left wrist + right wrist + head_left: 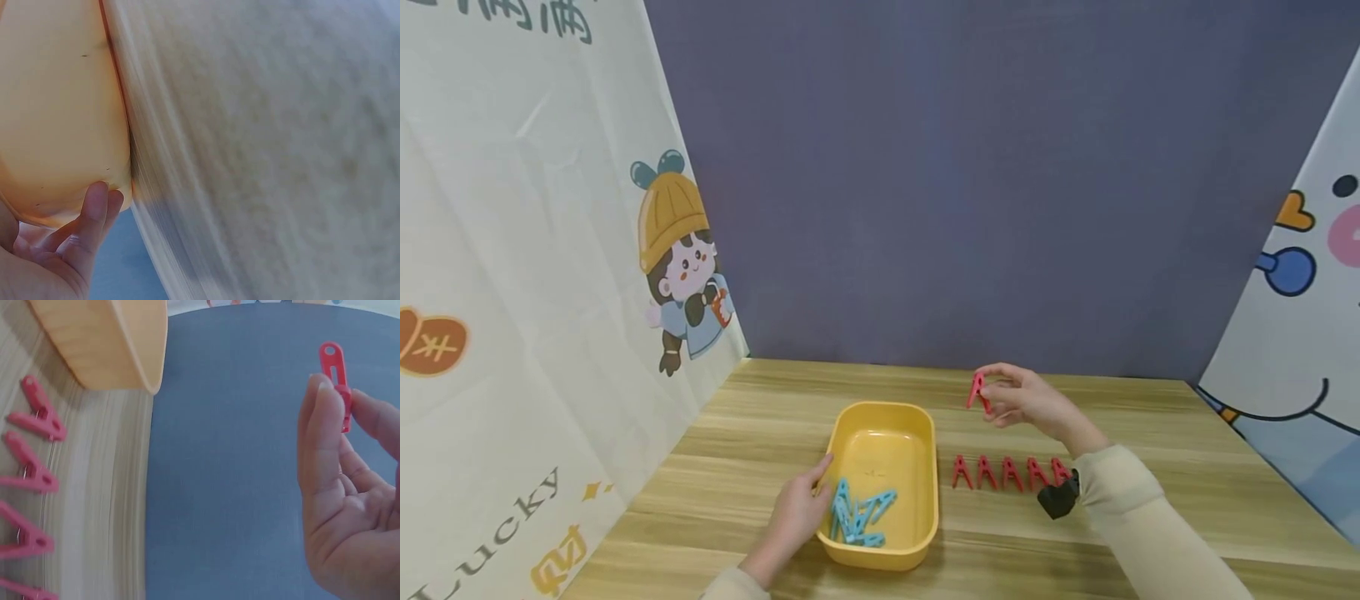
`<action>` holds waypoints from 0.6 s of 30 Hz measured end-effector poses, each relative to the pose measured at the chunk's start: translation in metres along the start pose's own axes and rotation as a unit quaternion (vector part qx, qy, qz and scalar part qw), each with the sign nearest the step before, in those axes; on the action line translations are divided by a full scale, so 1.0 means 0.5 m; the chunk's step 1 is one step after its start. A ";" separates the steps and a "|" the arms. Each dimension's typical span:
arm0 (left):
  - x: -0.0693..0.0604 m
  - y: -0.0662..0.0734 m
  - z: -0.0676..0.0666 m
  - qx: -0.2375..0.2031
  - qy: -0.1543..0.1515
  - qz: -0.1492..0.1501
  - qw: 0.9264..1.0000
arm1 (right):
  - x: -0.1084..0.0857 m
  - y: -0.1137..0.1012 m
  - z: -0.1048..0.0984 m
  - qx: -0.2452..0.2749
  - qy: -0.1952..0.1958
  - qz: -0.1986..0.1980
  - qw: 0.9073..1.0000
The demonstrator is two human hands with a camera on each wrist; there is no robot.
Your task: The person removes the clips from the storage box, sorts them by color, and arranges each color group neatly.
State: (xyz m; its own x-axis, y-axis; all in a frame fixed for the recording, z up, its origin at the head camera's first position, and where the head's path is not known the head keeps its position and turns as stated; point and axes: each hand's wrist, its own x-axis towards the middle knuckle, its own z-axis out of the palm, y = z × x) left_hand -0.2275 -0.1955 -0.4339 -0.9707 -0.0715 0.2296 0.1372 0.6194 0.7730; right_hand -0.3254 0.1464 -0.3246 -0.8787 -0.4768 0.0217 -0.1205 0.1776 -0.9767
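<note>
Between the thumb and fingers of my right hand [1030, 403] a red clothespin [976, 388] is pinched, held up above the far part of the table. The right wrist view shows that clothespin [332, 357] at the fingertips, one slotted leg sticking up. My left hand [800, 505] grips the left side of a yellow plastic tub [925, 500], thumb at the rim; in the left wrist view its fingers [94, 209] press the outer wall. Several light blue clothespins [856, 517] lie in a heap at the tub's near end.
Several red clothespins [1010, 474] stand in a row on the wood-grain table [1000, 542], right of the tub. A black wrist strap [1060, 497] partly hides the rightmost one. A dark blue-grey backdrop [962, 183] rises behind the table, with printed cloths [550, 250] at both sides.
</note>
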 end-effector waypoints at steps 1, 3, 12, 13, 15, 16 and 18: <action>0.000 0.000 0.000 0.000 -0.001 0.000 1.000 | -0.003 0.002 -0.005 -0.002 0.001 0.000 1.000; 0.000 0.000 0.000 0.000 -0.002 -0.002 1.000 | -0.010 0.007 -0.013 -0.001 0.005 0.005 1.000; 0.002 -0.004 0.000 -0.001 -0.001 -0.004 1.000 | -0.036 0.032 -0.045 -0.001 0.029 0.017 0.999; 0.002 -0.005 0.000 -0.001 -0.001 -0.005 1.000 | -0.038 0.035 -0.049 -0.001 0.035 0.019 0.999; 0.003 -0.006 0.000 -0.003 -0.001 -0.007 1.000 | -0.042 0.040 -0.056 -0.002 0.046 0.023 0.999; 0.004 -0.006 0.000 -0.005 -0.001 -0.009 1.000 | -0.044 0.044 -0.060 -0.005 0.050 0.023 0.998; 0.004 -0.005 0.000 -0.005 -0.002 -0.009 1.000 | -0.049 0.049 -0.068 -0.009 0.055 0.024 0.998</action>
State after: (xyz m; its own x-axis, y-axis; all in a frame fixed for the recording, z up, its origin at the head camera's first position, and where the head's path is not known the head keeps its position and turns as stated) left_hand -0.2297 -0.1973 -0.4355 -0.9737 -0.0786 0.2137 0.1226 0.6099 0.7829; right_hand -0.3225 0.1917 -0.3420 -0.9289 -0.3703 -0.0013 -0.0842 0.2146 -0.9731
